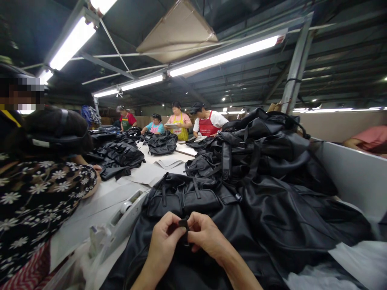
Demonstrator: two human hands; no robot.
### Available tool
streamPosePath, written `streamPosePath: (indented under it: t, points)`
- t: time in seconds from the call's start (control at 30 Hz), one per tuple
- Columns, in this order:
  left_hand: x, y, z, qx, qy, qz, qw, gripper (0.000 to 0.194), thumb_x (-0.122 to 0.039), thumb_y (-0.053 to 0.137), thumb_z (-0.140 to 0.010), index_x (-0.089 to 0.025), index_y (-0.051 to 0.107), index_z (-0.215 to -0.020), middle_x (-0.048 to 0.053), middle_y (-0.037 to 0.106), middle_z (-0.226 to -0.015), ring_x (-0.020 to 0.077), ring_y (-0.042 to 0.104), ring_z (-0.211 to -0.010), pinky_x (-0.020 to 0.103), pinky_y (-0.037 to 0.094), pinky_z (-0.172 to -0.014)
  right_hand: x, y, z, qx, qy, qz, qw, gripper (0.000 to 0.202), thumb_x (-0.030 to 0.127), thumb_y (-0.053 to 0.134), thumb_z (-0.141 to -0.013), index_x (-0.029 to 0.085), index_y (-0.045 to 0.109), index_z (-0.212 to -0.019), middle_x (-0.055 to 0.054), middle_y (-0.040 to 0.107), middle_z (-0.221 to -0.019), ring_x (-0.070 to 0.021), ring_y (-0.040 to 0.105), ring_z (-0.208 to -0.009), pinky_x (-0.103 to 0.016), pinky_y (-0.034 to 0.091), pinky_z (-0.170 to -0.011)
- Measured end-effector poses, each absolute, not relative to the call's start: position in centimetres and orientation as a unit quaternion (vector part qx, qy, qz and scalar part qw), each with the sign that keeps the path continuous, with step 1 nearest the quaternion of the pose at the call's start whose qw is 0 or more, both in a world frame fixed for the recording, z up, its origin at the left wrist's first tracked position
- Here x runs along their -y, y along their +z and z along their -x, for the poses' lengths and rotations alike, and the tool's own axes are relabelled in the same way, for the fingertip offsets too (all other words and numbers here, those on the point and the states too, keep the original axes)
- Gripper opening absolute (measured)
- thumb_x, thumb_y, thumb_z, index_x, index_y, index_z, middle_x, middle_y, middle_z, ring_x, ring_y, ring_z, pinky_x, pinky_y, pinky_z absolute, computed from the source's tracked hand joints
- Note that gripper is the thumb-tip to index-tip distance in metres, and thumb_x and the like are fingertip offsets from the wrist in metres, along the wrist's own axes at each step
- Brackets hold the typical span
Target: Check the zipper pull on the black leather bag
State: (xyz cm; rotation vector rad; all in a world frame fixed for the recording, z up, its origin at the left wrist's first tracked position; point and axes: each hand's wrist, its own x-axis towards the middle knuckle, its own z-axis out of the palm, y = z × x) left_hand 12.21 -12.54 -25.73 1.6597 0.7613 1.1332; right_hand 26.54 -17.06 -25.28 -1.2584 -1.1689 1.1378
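Black buckle half-hidden between both hands' fingertips.

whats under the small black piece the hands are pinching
Under the small black piece, pinched between the left hand and right hand, lies a black bag with front pockets. The bag hides the table surface below it.

A white tape dispenser lies at eight o'clock on the table. A person in a flowered sleeve sits at nine; four workers stand at twelve.
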Motion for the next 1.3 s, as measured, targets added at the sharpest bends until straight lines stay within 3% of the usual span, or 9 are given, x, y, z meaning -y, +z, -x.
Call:
streamPosePath:
  t: [0.13, 0.37, 0.5, 0.63, 0.73, 0.83, 1.07, 1.23, 1.3]
  points:
    - [11.9, -25.9, -12.4, -0.312, 0.444, -0.657, 0.523, 0.015, -0.028, 0.069, -0.067, -0.018, 0.058, -0.066, -0.004, 0.054, -0.059, 0.0116, 0.047, -0.057, 0.022, 0.038, -0.056, 17.6, -24.6, -26.6, 0.480, 0.489, 0.520, 0.510, 0.017, 0.017, 0.056, -0.054, 0.020, 0.055, -0.071, 0.008, 0.053, -0.055, -0.0090, 0.048, -0.051, -0.018, 0.045, -0.043]
    - [11.7, -26.6, -12.3, -0.329, 0.461, -0.665, 0.487, 0.023, -0.034, 0.069, -0.071, -0.018, 0.053, -0.065, -0.006, 0.047, -0.060, 0.0112, 0.043, -0.057, 0.022, 0.036, -0.056, 18.1, -23.9, -26.7, 0.469, 0.485, 0.525, 0.518, 0.016, 0.027, 0.061, -0.060, 0.020, 0.055, -0.073, 0.005, 0.054, -0.063, -0.0121, 0.054, -0.061, -0.021, 0.047, -0.047]
    - [12.3, -26.7, -11.5, -0.311, 0.437, -0.700, 0.470, 0.014, -0.031, 0.065, -0.078, -0.018, 0.061, -0.083, -0.002, 0.060, -0.076, 0.0164, 0.056, -0.074, 0.026, 0.043, -0.068, 17.9, -24.0, -26.8, 0.471, 0.475, 0.522, 0.529, 0.022, 0.029, 0.064, -0.059, 0.020, 0.055, -0.077, 0.006, 0.054, -0.061, -0.0124, 0.054, -0.060, -0.021, 0.045, -0.048]
    - [12.3, -26.9, -10.9, -0.289, 0.369, -0.712, 0.524, 0.024, -0.023, 0.063, -0.078, -0.019, 0.060, -0.102, 0.001, 0.069, -0.085, 0.0183, 0.063, -0.081, 0.027, 0.044, -0.074, 17.6, -24.4, -26.9, 0.485, 0.472, 0.515, 0.527, 0.022, 0.028, 0.063, -0.060, 0.020, 0.055, -0.078, 0.007, 0.053, -0.058, -0.0116, 0.052, -0.057, -0.021, 0.045, -0.047]
    - [11.6, -27.3, -11.2, -0.280, 0.352, -0.672, 0.589, 0.030, -0.026, 0.070, -0.072, -0.018, 0.060, -0.100, 0.000, 0.070, -0.076, 0.0169, 0.063, -0.072, 0.025, 0.042, -0.068, 17.4, -24.7, -26.9, 0.515, 0.450, 0.499, 0.532, 0.015, 0.026, 0.062, -0.063, 0.020, 0.056, -0.077, 0.007, 0.052, -0.059, -0.0107, 0.049, -0.056, -0.021, 0.042, -0.048]
    - [11.1, -27.5, -12.0, -0.253, 0.351, -0.649, 0.626, 0.033, -0.023, 0.075, -0.066, -0.017, 0.065, -0.097, 0.004, 0.073, -0.087, 0.0207, 0.066, -0.083, 0.029, 0.046, -0.079, 17.3, -24.7, -26.9, 0.544, 0.397, 0.506, 0.539, 0.011, 0.024, 0.061, -0.068, 0.019, 0.062, -0.078, 0.005, 0.053, -0.066, -0.0107, 0.049, -0.056, -0.023, 0.041, -0.051]
    - [11.2, -28.1, -13.2, -0.279, 0.411, -0.652, 0.573, 0.025, -0.031, 0.076, -0.067, -0.016, 0.068, -0.084, 0.003, 0.072, -0.082, 0.0233, 0.064, -0.084, 0.031, 0.046, -0.078, 17.8, -23.6, -26.8, 0.591, 0.225, 0.547, 0.549, 0.011, 0.025, 0.062, -0.080, 0.022, 0.071, -0.074, -0.001, 0.056, -0.082, -0.0164, 0.055, -0.078, -0.028, 0.044, -0.071]
    - [11.4, -29.1, -13.2, -0.327, 0.449, -0.666, 0.498, 0.019, -0.034, 0.070, -0.073, -0.016, 0.062, -0.074, 0.000, 0.065, -0.071, 0.0192, 0.057, -0.072, 0.027, 0.043, -0.065, 17.7, -23.9, -26.0, 0.565, 0.337, 0.525, 0.541, 0.016, 0.033, 0.055, -0.081, 0.020, 0.060, -0.075, 0.001, 0.060, -0.066, -0.0136, 0.052, -0.057, -0.025, 0.042, -0.051]
    - [11.4, -29.5, -13.3, -0.339, 0.456, -0.670, 0.477, 0.016, -0.031, 0.067, -0.074, -0.017, 0.059, -0.071, -0.001, 0.062, -0.068, 0.0179, 0.054, -0.069, 0.026, 0.041, -0.062, 17.7, -24.0, -25.8, 0.541, 0.392, 0.506, 0.546, 0.020, 0.039, 0.056, -0.079, 0.019, 0.056, -0.074, 0.000, 0.061, -0.064, -0.0144, 0.056, -0.058, -0.024, 0.042, -0.048]
